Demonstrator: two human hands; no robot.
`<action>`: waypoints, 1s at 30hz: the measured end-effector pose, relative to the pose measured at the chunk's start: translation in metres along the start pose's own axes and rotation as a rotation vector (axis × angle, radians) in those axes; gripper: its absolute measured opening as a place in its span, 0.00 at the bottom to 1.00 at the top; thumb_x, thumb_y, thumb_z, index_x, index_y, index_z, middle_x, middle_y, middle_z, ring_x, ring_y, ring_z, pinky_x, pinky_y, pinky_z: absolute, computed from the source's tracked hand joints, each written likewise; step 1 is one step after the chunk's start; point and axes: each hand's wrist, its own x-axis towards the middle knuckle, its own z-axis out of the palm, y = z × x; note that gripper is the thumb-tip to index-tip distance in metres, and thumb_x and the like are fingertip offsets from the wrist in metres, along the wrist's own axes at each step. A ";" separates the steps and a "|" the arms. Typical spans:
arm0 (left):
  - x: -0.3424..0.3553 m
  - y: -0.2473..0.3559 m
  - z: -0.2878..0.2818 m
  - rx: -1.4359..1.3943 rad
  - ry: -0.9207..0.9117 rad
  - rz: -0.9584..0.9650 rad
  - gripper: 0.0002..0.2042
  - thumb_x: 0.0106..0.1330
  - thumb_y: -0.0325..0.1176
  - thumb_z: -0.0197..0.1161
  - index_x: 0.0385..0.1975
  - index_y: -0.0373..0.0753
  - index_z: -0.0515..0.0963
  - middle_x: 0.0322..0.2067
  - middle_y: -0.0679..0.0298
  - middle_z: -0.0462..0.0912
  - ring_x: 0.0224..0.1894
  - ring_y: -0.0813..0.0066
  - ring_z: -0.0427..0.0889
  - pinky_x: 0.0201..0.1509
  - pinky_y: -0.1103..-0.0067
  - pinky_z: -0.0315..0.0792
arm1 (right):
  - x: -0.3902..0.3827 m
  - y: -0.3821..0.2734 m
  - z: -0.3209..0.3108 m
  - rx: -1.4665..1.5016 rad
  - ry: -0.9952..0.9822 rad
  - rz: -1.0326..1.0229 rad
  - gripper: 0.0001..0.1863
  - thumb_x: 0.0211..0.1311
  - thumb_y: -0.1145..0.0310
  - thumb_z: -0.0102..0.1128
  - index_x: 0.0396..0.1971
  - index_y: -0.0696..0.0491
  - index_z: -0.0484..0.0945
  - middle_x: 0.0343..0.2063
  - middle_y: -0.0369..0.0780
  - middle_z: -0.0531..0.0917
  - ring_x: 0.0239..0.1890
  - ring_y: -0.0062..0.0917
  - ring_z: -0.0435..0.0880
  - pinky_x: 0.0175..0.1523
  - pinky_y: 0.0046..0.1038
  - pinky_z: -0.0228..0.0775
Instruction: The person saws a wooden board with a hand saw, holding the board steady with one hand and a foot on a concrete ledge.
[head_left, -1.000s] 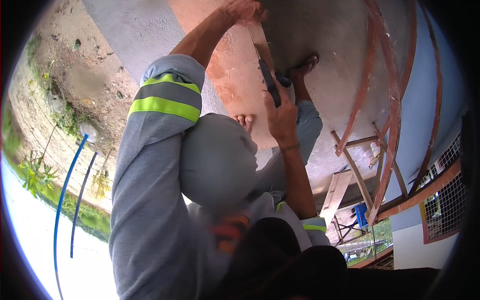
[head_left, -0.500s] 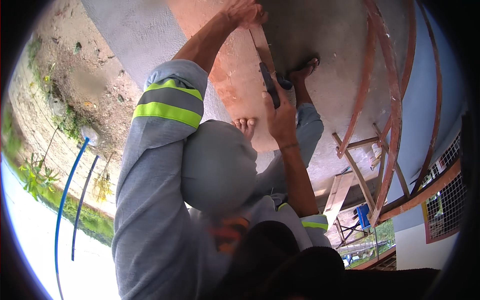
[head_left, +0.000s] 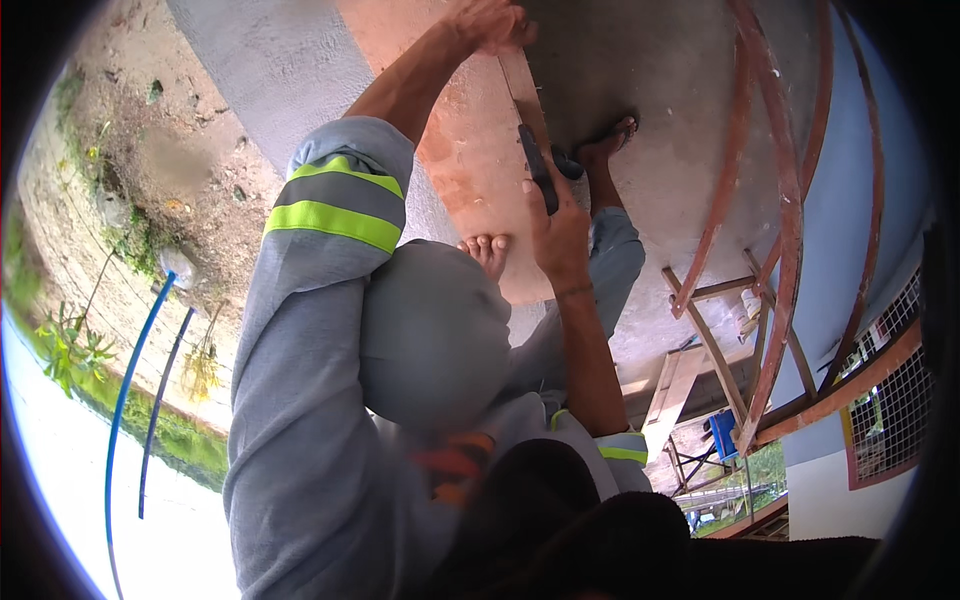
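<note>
My left hand (head_left: 500,28), slightly blurred, is at the upper end of a narrow wooden board (head_left: 522,92), fingers curled; what they grip is hidden. My right hand (head_left: 556,228) is closed on a black tool (head_left: 537,170) lying along the board's lower part, thumb along its side; its exact kind is unclear. My bare foot (head_left: 485,252) stands just left of the right hand, beside my bent grey-clad knee (head_left: 430,325). My other foot (head_left: 605,138), in a sandal, is right of the board.
Curved red-brown timbers (head_left: 780,200) and a wooden frame (head_left: 710,345) fill the right, by a blue wall (head_left: 840,220) and grid window (head_left: 885,430). Planks (head_left: 670,395) and a blue object (head_left: 722,432) lie beyond. Left are dirt ground (head_left: 180,130), plants and blue pipe (head_left: 130,400).
Compared with a second ago, my left hand and the tool in my right hand sit slightly lower in the picture. In the last half second little has changed.
</note>
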 end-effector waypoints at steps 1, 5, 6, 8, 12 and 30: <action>-0.003 -0.007 0.003 0.007 -0.004 -0.006 0.23 0.69 0.50 0.56 0.22 0.40 0.89 0.33 0.58 0.91 0.50 0.57 0.86 0.67 0.60 0.63 | -0.006 -0.012 -0.006 0.005 -0.007 -0.006 0.28 0.71 0.58 0.59 0.66 0.57 0.71 0.46 0.61 0.84 0.48 0.57 0.84 0.50 0.44 0.76; -0.016 -0.018 0.016 0.062 0.005 0.036 0.22 0.68 0.49 0.56 0.23 0.41 0.90 0.33 0.59 0.91 0.51 0.60 0.86 0.67 0.61 0.64 | -0.141 -0.019 -0.061 -0.051 -0.062 0.164 0.30 0.71 0.59 0.57 0.70 0.53 0.69 0.54 0.56 0.83 0.57 0.46 0.84 0.61 0.37 0.73; -0.015 -0.018 0.017 0.048 -0.014 0.009 0.21 0.68 0.48 0.57 0.23 0.41 0.90 0.32 0.59 0.91 0.50 0.58 0.86 0.67 0.59 0.64 | -0.174 -0.030 -0.084 0.005 -0.109 0.260 0.31 0.70 0.60 0.58 0.71 0.54 0.68 0.56 0.54 0.83 0.59 0.43 0.83 0.62 0.38 0.72; -0.024 -0.006 0.021 -0.008 -0.014 0.014 0.21 0.68 0.48 0.57 0.23 0.40 0.90 0.32 0.58 0.91 0.50 0.57 0.86 0.67 0.59 0.63 | -0.227 -0.044 -0.126 0.080 -0.182 0.489 0.33 0.69 0.63 0.58 0.71 0.56 0.67 0.58 0.53 0.82 0.62 0.37 0.81 0.64 0.39 0.71; -0.012 -0.014 0.002 -0.011 -0.018 -0.008 0.22 0.68 0.48 0.58 0.23 0.39 0.89 0.32 0.55 0.90 0.50 0.56 0.85 0.68 0.59 0.62 | -0.178 -0.001 -0.090 0.083 -0.140 0.252 0.30 0.71 0.62 0.57 0.69 0.56 0.69 0.56 0.53 0.83 0.59 0.35 0.83 0.62 0.36 0.72; -0.002 -0.003 -0.003 0.060 -0.098 -0.010 0.25 0.71 0.52 0.53 0.25 0.39 0.90 0.34 0.54 0.90 0.51 0.57 0.85 0.68 0.61 0.60 | -0.054 0.019 -0.010 0.037 -0.007 0.086 0.28 0.71 0.59 0.59 0.67 0.54 0.71 0.47 0.58 0.84 0.48 0.58 0.83 0.51 0.42 0.78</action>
